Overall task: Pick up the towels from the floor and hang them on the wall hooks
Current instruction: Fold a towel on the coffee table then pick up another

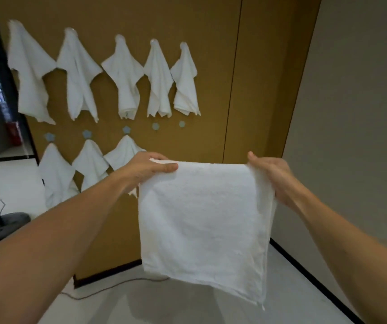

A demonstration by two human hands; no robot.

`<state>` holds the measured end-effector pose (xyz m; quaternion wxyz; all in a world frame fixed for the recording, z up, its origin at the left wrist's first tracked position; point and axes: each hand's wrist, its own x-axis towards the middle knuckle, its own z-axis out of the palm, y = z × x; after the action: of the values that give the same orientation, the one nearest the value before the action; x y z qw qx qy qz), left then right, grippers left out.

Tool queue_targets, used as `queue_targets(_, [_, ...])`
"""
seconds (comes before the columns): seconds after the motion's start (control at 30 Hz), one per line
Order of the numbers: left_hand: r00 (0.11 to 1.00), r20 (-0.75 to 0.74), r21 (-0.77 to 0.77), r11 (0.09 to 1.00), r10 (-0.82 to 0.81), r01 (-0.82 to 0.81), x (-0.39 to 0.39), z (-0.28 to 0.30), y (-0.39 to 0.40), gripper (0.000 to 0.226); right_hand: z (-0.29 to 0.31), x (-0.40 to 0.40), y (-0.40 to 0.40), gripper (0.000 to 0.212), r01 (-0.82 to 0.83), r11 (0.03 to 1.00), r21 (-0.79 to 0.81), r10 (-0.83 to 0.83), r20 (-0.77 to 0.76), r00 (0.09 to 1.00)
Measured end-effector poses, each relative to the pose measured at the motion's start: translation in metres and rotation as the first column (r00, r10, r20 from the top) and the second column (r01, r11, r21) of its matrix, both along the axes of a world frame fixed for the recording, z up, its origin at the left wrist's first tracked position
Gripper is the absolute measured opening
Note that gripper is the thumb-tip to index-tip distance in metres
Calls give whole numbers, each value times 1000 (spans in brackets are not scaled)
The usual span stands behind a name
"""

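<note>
Person's two bare arms, head view, nothing worn.

Left hand (pixel 150 169) and right hand (pixel 272 174) both bare: no gloves, rings, watch or bands visible. Both forearms uncovered right down to the bottom corners of the frame, with no sleeve edge or cuff in sight. Forearms look long and stretched wide near the frame edges from the wide-angle lens. Left thumb visible with a short nail. Right-hand fingers partly hidden, detail unclear. No other body part or clothing shows.
</note>
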<state>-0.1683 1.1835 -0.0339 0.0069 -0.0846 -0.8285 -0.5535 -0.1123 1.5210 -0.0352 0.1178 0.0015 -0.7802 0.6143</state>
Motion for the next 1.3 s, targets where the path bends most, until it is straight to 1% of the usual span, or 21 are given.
queue_targets(0.07, [997, -10, -10, 997, 72, -72, -36, -6, -9, 66, -5, -50, -5, 47, -99, 990, 101, 97, 20, 995])
queue_targets(0.17, [975, -32, 0, 976, 220, -220, -91, -12, -15, 64, -14, -135, -11, 44, -158, 969, 188, 152, 46, 987])
queue_targets(0.23, [964, -54, 2, 965, 261, -261, -128, -15, -15, 61, -16, -193, -17, 39, -190, 958, 215, 187, 34, 982])
queue_targets(0.3, [951, -57, -16, 952, 305, -306, -165, -17, -12, 55, -15, -249, -23, 34, -237, 925, 297, 240, 26, 970])
queue_targets(0.33, [944, -65, -47, 944, 324, -327, -183, -18, -11, 49, -15, -278, -25, 35, -261, 895, 361, 272, 24, 962])
queue_targets(0.4, [931, -133, -184, 915, 340, -360, -222, -18, -8, 38, -13, -333, -33, 35, -293, 826, 481, 306, 54, 950])
queue_targets(0.47, [915, -229, -355, 847, 332, -396, -258, -20, -6, 44, -16, -380, -45, 27, -322, 781, 535, 349, 53, 936])
queue_targets(0.53, [897, -316, -473, 768, 309, -431, -291, -24, -6, 42, -22, -418, -60, 25, -316, 767, 559, 389, -13, 921])
queue_targets(0.6, [884, -365, -532, 714, 291, -455, -326, -28, -11, 37, -29, -454, -75, 22, -300, 784, 544, 408, -86, 909])
queue_targets(0.7, [879, -358, -532, 704, 316, -470, -380, -38, -27, 18, -42, -508, -93, 13, -261, 798, 543, 367, -95, 925])
queue_targets(0.77, [866, -373, -493, 719, 333, -489, -418, -49, -38, 18, -52, -545, -105, 17, -237, 793, 561, 346, -94, 934])
queue_targets(0.83, [841, -396, -415, 744, 370, -523, -456, -59, -49, 23, -59, -580, -118, 18, -211, 790, 576, 326, -102, 940])
queue_targets(0.87, [823, -414, -385, 744, 389, -546, -475, -63, -54, 24, -61, -599, -125, 34, -193, 786, 587, 308, -102, 946])
queue_targets(0.9, [803, -450, -370, 737, 390, -566, -494, -66, -60, 23, -63, -616, -133, 56, -164, 784, 599, 269, -90, 959])
queue_targets(0.93, [789, -493, -376, 728, 366, -573, -513, -70, -66, 21, -65, -633, -141, 67, -146, 797, 586, 238, -81, 968])
queue_targets(0.97, [783, -532, -396, 722, 323, -567, -532, -73, -73, 20, -67, -651, -150, 64, -134, 814, 566, 217, -82, 973])
queue_targets(1.03, [783, -590, -489, 685, 195, -539, -567, -77, -86, 23, -71, -687, -168, 34, -83, 846, 526, 182, -139, 973])
queue_targets(1.13, [769, -639, -618, 582, 21, -529, -616, -78, -104, 26, -75, -736, -198, 35, -28, 869, 495, 143, -195, 970])
queue_targets(1.17, [764, -645, -640, 553, -9, -534, -631, -77, -109, 27, -77, -753, -206, 31, -14, 870, 493, 130, -202, 971])
queue_targets(1.23, [767, -641, -677, 493, -28, -547, -659, -76, -116, 31, -79, -782, -220, 31, 18, 879, 476, 103, -228, 968])
queue_targets(1.3, [766, -643, -696, 439, -28, -568, -683, -78, -121, 34, -84, -806, -230, 31, 6, 903, 430, 108, -240, 965])
